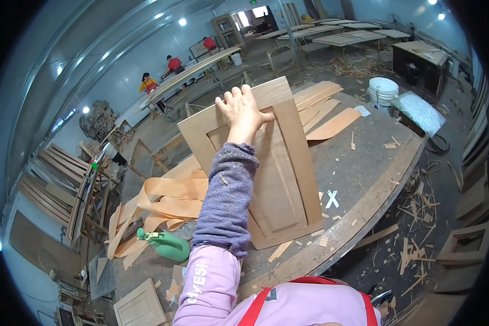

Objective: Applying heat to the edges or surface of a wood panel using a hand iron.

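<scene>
A wooden panel door (274, 179) with a raised centre stands tilted on the worktable (364, 157). My left hand (240, 111) is closed over its upper part, the fingers at the top edge and the thumb on the near face. Only a sliver of my right hand (384, 309) shows beside my body at the lower right, next to a dark and silvery object (383, 297) I cannot make out. Its fingers are hidden. Left of the door lie curled strips of thin veneer (171, 190) and a green spray bottle (170, 245).
More veneer sheets (331, 122) lie behind the door. A smaller panel door (141, 305) is at the lower left. White buckets (383, 91) and a plastic-wrapped bundle (419, 111) stand beyond the table's right end. Wood scraps (418, 217) litter the floor. Several people work at a far bench (195, 70).
</scene>
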### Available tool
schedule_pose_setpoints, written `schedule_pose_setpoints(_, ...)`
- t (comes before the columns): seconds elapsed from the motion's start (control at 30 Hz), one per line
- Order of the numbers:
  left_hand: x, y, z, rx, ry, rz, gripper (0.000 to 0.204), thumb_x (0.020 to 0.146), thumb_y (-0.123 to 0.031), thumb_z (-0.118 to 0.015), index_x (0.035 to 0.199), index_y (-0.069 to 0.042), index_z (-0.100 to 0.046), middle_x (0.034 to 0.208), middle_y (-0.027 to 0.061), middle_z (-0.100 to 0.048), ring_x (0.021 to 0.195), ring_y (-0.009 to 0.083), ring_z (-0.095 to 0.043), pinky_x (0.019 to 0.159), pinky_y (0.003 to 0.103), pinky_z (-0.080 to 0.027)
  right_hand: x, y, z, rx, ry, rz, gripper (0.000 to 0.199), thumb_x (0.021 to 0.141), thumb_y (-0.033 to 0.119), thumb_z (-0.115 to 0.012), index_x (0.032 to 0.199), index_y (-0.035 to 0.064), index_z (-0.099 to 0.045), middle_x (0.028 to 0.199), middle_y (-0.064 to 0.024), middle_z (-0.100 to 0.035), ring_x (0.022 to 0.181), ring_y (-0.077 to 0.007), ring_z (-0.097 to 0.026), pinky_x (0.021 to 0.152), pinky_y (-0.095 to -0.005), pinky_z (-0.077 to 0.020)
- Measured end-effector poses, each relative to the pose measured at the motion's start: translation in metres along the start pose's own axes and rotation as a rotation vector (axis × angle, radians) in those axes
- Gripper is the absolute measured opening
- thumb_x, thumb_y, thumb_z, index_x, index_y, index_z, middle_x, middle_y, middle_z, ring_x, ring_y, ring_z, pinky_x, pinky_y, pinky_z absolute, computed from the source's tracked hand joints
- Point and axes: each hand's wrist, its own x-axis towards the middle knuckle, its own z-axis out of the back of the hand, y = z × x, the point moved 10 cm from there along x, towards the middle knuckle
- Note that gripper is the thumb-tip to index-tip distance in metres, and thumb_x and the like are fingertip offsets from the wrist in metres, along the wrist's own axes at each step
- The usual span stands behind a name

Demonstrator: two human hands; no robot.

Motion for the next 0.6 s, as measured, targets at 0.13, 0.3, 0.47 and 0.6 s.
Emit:
schedule_pose_setpoints(0.13, -0.009, -0.002, -0.008, 0.043, 0.010, -0.010, 0.092, 0.054, -0.053, -0.089, 0.124, -0.005, -0.055, 0.120, 0.0148, -0.058, 0.120, 0.0324, -0.050, 0.107, 0.056, -0.027, -0.013, -0.030, -0.008, 0.010, -0.243, -0.150, 0.032, 0.075, 0.023, -0.060, 0.098, 0.0010, -0.057, 0.092, -0.0174, -0.060, 0.086, -0.0364, -0.053, 0.077, -0.0409, -0.0418)
schedule_pose_setpoints(0.3, -0.008, 0.000, -0.007, 0.007, 0.009, -0.001, 0.091, 0.055, -0.053, -0.089, 0.124, -0.005, -0.055, 0.121, 0.0151, -0.058, 0.120, 0.0325, -0.049, 0.107, 0.056, -0.026, -0.027, -0.008, -0.015, 0.190, 0.157, -0.198, 0.055, 0.067, 0.002, -0.069, 0.119, -0.0086, -0.057, 0.115, -0.0280, -0.064, 0.112, -0.0446, -0.060, 0.097, -0.0436, -0.0470)
schedule_pose_setpoints(0.47, -0.008, 0.001, -0.006, -0.002, 0.007, 0.005, 0.089, 0.055, -0.051, -0.090, 0.123, -0.006, -0.056, 0.121, 0.0149, -0.058, 0.120, 0.0324, -0.049, 0.107, 0.056, -0.027, -0.042, 0.002, -0.006, 0.187, 0.337, -0.298, 0.056, 0.066, 0.003, -0.069, 0.119, -0.0085, -0.055, 0.117, -0.0289, -0.063, 0.113, -0.0444, -0.060, 0.098, -0.0437, -0.0463)
schedule_pose_setpoints(0.6, -0.006, 0.004, -0.008, -0.014, 0.015, -0.019, 0.088, 0.054, -0.051, -0.090, 0.122, -0.006, -0.056, 0.121, 0.0150, -0.058, 0.119, 0.0323, -0.050, 0.105, 0.055, -0.028, -0.048, -0.020, -0.016, 0.138, 0.278, -0.247, 0.054, 0.067, 0.002, -0.068, 0.118, -0.0072, -0.056, 0.111, -0.0284, -0.065, 0.107, -0.0456, -0.062, 0.095, -0.0441, -0.0476)
